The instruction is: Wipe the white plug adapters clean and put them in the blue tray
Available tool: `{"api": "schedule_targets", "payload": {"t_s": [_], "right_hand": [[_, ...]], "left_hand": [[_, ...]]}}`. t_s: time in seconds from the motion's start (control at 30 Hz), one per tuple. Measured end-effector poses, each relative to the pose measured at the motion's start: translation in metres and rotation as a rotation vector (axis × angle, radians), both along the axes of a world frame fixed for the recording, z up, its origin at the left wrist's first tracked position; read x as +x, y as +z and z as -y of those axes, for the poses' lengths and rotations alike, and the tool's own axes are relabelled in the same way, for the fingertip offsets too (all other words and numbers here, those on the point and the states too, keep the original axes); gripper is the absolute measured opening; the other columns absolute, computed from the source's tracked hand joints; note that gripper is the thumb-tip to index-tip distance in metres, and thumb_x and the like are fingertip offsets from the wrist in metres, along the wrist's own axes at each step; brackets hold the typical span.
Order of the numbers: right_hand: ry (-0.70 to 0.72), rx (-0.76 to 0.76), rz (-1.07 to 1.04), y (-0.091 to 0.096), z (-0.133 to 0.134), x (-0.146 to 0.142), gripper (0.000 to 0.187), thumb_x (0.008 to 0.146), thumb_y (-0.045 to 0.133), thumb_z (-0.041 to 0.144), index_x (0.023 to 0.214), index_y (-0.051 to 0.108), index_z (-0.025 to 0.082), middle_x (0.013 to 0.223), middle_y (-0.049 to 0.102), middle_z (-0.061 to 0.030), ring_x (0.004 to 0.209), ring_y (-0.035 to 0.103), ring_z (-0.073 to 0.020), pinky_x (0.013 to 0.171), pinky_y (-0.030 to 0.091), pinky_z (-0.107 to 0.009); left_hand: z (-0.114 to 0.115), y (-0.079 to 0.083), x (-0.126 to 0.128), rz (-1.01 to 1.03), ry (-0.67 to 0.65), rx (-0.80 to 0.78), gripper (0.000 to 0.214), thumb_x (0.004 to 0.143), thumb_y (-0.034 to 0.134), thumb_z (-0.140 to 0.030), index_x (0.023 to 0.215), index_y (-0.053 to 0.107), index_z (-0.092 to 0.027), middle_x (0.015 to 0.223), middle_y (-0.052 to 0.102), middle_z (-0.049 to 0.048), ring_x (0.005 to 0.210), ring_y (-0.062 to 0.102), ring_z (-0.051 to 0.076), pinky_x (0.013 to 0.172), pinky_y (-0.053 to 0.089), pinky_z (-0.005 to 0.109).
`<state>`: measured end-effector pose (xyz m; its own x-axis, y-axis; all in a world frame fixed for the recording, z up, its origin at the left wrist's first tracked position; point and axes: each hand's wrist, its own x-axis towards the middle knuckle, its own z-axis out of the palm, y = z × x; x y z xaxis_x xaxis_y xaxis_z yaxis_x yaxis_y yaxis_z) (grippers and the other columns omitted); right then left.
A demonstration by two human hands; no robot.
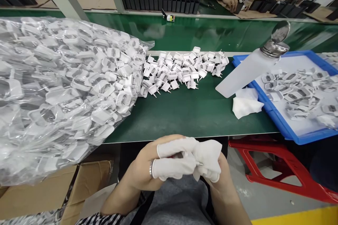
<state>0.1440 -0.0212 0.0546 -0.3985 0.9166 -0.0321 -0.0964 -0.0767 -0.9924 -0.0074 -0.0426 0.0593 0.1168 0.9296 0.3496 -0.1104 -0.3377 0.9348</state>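
Observation:
Just past the table's front edge, my left hand [163, 163], its fingertips in white finger covers, is closed round a white plug casing. Most of that casing is hidden by the fingers, but a metal pin [200, 164] sticks out to the right. My right hand [221, 172] is closed on a white cloth [210, 151] and presses it against the pin end. Beyond the hands, a heap of white plug casings [182, 66] lies on the green table [174, 119]. Left of it bulges a clear plastic bag [71, 88] full of similar casings.
Right of the heap stand a white bottle with a metal cap [248, 72], a folded cloth [246, 105] and a blue tray [293, 135] of casings. A red stool [285, 168] is below. Across the green belt [211, 31], black boxes [161, 0] and a co-worker's hand [232, 1] appear.

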Motion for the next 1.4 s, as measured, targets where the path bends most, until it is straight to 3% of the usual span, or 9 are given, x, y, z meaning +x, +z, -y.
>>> {"api": "schedule_targets", "payload": {"t_s": [0.17,0.23,0.5,0.73,0.83,1.07,1.2,1.33,1.4], "right_hand": [[0.218,-0.413,-0.559,-0.004,-0.002,-0.003,0.021,0.061,0.066,0.038,0.066,0.06,0.018,0.043,0.045,0.0038,0.035,0.038,-0.0079,0.035,0.033,-0.021],[0.268,-0.425,-0.604,-0.003,-0.003,-0.001,0.021,0.063,0.065,0.033,0.077,0.063,0.018,0.051,0.051,0.0019,0.039,0.041,-0.0077,0.037,0.034,-0.02],[0.005,0.134,-0.234,0.011,-0.012,0.015,0.019,0.076,0.056,0.034,0.092,0.065,0.029,0.065,0.059,0.0013,0.056,0.051,-0.012,0.051,0.044,-0.024],[0.235,0.446,0.341,0.013,-0.021,0.015,0.019,0.081,0.049,0.027,0.067,0.06,0.02,0.067,0.058,-0.0018,0.061,0.053,-0.0137,0.054,0.044,-0.025],[0.1,0.586,0.491,0.007,-0.022,0.011,0.025,0.083,0.044,0.022,0.06,0.053,0.018,0.059,0.049,-0.0001,0.051,0.045,-0.01,0.046,0.038,-0.021],[-0.041,0.635,0.249,0.001,-0.021,0.01,0.034,0.086,0.039,0.037,0.058,0.049,0.02,0.054,0.047,0.0004,0.05,0.044,-0.0119,0.047,0.036,-0.024],[-0.037,0.494,0.122,0.003,-0.021,0.012,0.038,0.084,0.042,0.041,0.053,0.047,0.019,0.053,0.047,0.0009,0.05,0.043,-0.0114,0.051,0.035,-0.026],[0.0,0.039,-0.206,0.0,-0.026,0.01,0.042,0.077,0.052,0.044,0.047,0.041,0.017,0.047,0.039,0.0041,0.043,0.035,-0.0072,0.044,0.03,-0.022],[-0.128,-0.138,-0.325,-0.003,-0.029,0.009,0.043,0.073,0.056,0.047,0.046,0.04,0.017,0.043,0.035,0.0054,0.039,0.03,-0.0055,0.038,0.024,-0.02]], "left_hand": [[-0.004,0.001,-0.007,0.016,-0.04,0.028,0.034,0.077,0.057,-0.024,0.11,0.059,-0.031,0.11,0.063,0.0036,0.091,0.063,0.023,0.077,0.053,0.03],[-0.007,-0.005,-0.008,0.031,0.023,0.086,0.028,0.079,0.054,-0.022,0.104,0.063,-0.032,0.109,0.063,0.0025,0.094,0.062,0.023,0.079,0.053,0.033],[-0.019,-0.018,-0.001,0.185,-0.006,-0.261,0.022,0.082,0.051,-0.023,0.098,0.065,-0.029,0.101,0.067,0.0016,0.1,0.058,0.02,0.089,0.045,0.033],[-0.032,-0.011,-0.008,0.051,-0.193,-0.591,0.018,0.072,0.062,-0.027,0.085,0.07,-0.019,0.095,0.068,0.0055,0.091,0.062,0.023,0.081,0.049,0.032],[-0.03,-0.008,-0.004,-0.055,-0.104,-0.522,0.02,0.075,0.059,-0.023,0.092,0.068,-0.02,0.1,0.067,0.0047,0.093,0.062,0.022,0.082,0.049,0.031],[-0.021,-0.017,0.004,-0.213,0.003,-0.067,0.031,0.078,0.053,-0.014,0.105,0.062,-0.024,0.104,0.065,0.0071,0.097,0.061,0.022,0.084,0.05,0.031],[-0.018,-0.021,0.006,-0.23,0.032,0.184,0.04,0.076,0.055,-0.01,0.112,0.057,-0.025,0.111,0.062,0.0078,0.099,0.059,0.024,0.083,0.051,0.032],[-0.012,-0.018,0.01,-0.217,-0.034,0.168,0.056,0.072,0.056,-0.005,0.123,0.047,-0.029,0.116,0.059,0.006,0.094,0.062,0.021,0.078,0.054,0.028],[-0.011,-0.018,0.012,-0.216,-0.017,0.189,0.057,0.071,0.055,-0.003,0.122,0.048,-0.029,0.117,0.058,0.0052,0.094,0.062,0.021,0.078,0.054,0.028]]}}
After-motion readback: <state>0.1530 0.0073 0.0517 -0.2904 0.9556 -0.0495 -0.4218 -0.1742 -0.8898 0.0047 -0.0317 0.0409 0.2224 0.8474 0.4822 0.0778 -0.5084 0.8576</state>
